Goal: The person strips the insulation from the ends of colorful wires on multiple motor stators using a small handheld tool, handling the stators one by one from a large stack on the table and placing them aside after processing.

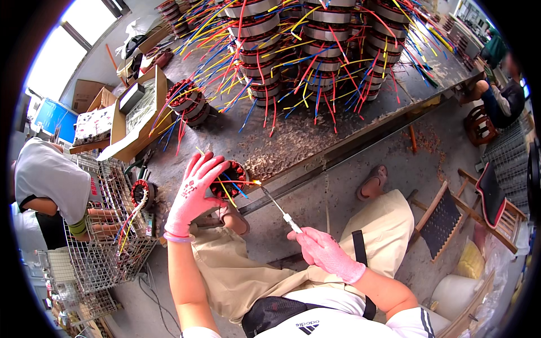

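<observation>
A wire-wound motor stator (239, 171) with red windings and red, yellow and blue leads sits at the table's front edge. My left hand (194, 194), in a pink glove, is closed on its left side, thumb below and fingers above. A red lead stretches right from it, its end bright orange-yellow. My right hand (327, 254), also pink-gloved, is wrapped round the white handle of a thin pen-like tool (288, 218). The tool's slim metal shaft points up-left, with its tip at that lead's end. I cannot make out whether the bright spot is a flame.
Tall stacks of stators (256, 48) with bristling leads stand along the table (270, 149). A single stator (189, 102) and a wooden box (141, 112) are at left. Beyond the wire cage (107, 248) a person bends over. Chairs (439, 219) stand right; another person sits at far right.
</observation>
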`<state>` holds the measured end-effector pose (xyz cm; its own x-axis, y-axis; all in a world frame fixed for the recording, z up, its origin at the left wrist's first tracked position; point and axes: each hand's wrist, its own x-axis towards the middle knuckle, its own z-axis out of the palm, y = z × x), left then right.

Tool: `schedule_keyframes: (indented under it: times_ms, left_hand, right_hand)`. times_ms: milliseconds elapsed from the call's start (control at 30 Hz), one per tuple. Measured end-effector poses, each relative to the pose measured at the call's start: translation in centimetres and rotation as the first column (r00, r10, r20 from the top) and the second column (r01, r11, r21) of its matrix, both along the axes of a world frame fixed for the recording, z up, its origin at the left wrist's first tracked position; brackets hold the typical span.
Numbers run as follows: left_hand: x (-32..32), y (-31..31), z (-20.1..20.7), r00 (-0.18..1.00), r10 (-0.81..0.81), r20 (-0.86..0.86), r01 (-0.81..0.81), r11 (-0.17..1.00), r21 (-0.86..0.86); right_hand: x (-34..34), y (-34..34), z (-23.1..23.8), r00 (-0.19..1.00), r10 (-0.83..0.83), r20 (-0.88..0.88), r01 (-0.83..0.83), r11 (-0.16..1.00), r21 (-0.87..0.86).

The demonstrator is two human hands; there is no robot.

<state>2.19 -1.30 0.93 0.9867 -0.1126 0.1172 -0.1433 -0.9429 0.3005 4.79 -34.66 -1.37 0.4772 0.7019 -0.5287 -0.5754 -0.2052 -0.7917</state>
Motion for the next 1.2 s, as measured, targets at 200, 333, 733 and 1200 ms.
schedule_keyframes:
  times_ms: [200, 333, 733, 1200]
  left_hand:
    - [-0.1, 0.2, 0.0, 1.0, -0.002, -0.003, 0.002, 1.0, -0.01]
    - [-0.1, 0.3, 0.1, 1.0, -0.004, -0.003, 0.004, 1.0, -0.004]
    - [0.3, 0.1, 0.2, 1.0, -0.005, -0.021, 0.006, 1.0, 0.003]
    - [0.3, 0.1, 0.2, 0.999, -0.001, -0.04, 0.0, 1.0, -0.016]
  right_hand:
    - [-0.2, 0.1, -0.7, 0.999, -0.045, -0.026, 0.046, 0.999, 0.024]
    - [0.0, 0.1, 0.1, 1.0, -0.019, -0.025, 0.019, 1.0, -0.013]
    - [-0.1, -0.2, -0.4, 0.999, -0.033, -0.039, 0.033, 0.999, 0.02]
    - [0.1, -0.3, -0.4, 1.0, 0.014, 0.019, -0.014, 1.0, 0.009]
